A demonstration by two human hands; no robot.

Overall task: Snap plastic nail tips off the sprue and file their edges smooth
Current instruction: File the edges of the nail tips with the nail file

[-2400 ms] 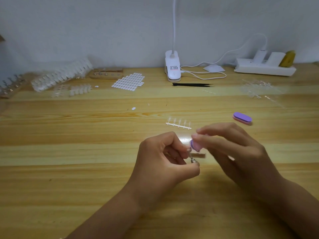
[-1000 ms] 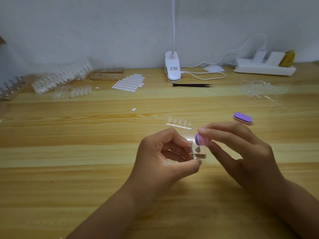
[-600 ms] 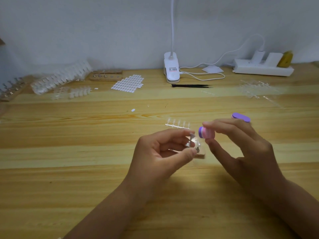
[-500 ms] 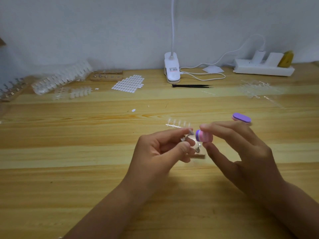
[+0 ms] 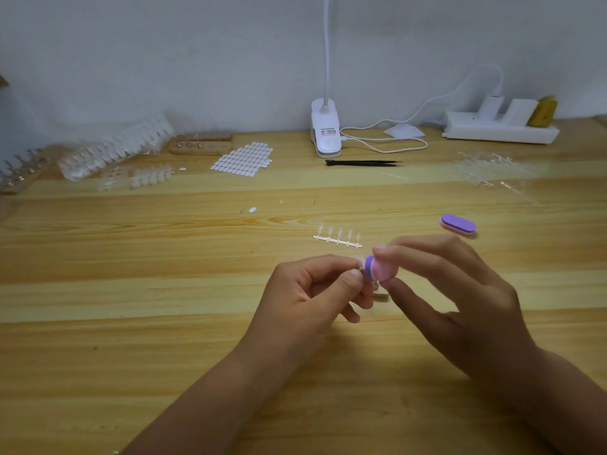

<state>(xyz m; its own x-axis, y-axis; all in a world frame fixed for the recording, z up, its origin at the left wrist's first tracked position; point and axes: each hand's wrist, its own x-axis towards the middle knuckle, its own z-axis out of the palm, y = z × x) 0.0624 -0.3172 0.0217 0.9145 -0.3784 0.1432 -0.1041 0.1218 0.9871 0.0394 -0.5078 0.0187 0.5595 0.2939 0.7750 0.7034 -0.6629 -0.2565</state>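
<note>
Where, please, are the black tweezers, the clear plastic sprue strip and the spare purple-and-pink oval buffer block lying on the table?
Black tweezers (image 5: 363,163): head view, middle of the shaft.
Clear plastic sprue strip (image 5: 337,242): head view, on its long bar.
Spare purple-and-pink oval buffer block (image 5: 458,223): head view, purple top face.

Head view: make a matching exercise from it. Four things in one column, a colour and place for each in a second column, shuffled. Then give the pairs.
Things
1. tweezers
2. sprue strip
3. file block
4. power strip

Colour and place
A. purple and pink, pinched in the right hand
B. clear plastic, lying flat on the table
C. black, just in front of the lamp base
D. white, at the far right back of the table

Pairs: 1-C, 2-B, 3-A, 4-D
</note>
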